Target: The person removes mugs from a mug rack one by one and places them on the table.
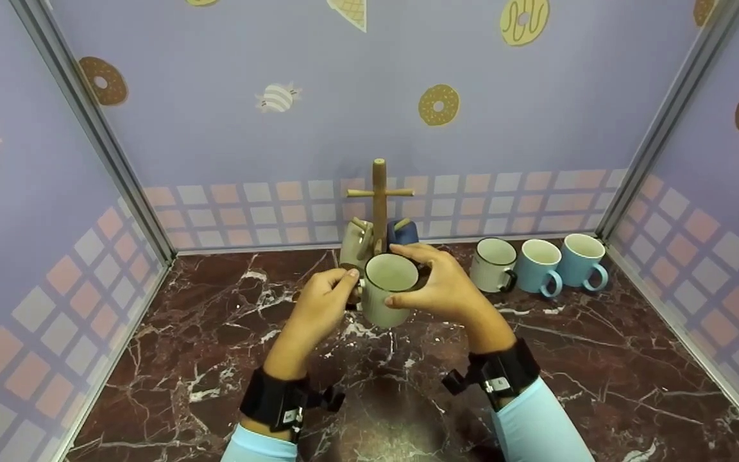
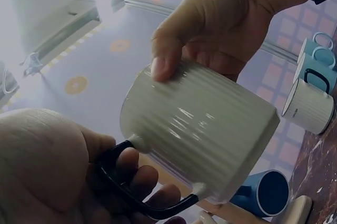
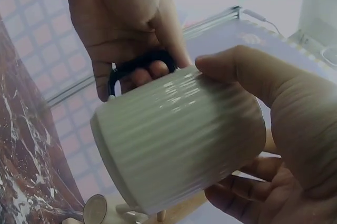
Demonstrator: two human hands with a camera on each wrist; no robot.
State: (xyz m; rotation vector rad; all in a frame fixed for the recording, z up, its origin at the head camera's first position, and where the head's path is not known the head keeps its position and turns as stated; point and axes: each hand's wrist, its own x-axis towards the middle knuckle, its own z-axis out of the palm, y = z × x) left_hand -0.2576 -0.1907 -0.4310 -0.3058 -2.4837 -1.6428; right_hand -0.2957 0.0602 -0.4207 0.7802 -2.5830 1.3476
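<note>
Both hands hold a white ribbed mug (image 1: 387, 301) with a dark rim and black handle, lifted in front of a wooden mug tree (image 1: 379, 192). My left hand (image 1: 326, 298) grips the mug by its handle (image 2: 152, 208), fingers curled through the loop. Around the mug's other side, my right hand (image 1: 443, 285) spreads its thumb and fingers, gripping the body near the rim. Behind the held mug, a white mug (image 1: 353, 244) hangs on the tree's left and a dark blue mug (image 1: 406, 232) on its right. The tree's upper crossbar carries no mug.
To the right on the dark marbled tabletop (image 1: 215, 359) stand a white mug with a black handle (image 1: 492, 266) and two light blue mugs (image 1: 538, 266), in a row. Patterned purple panels (image 1: 344, 128) enclose the back and both sides.
</note>
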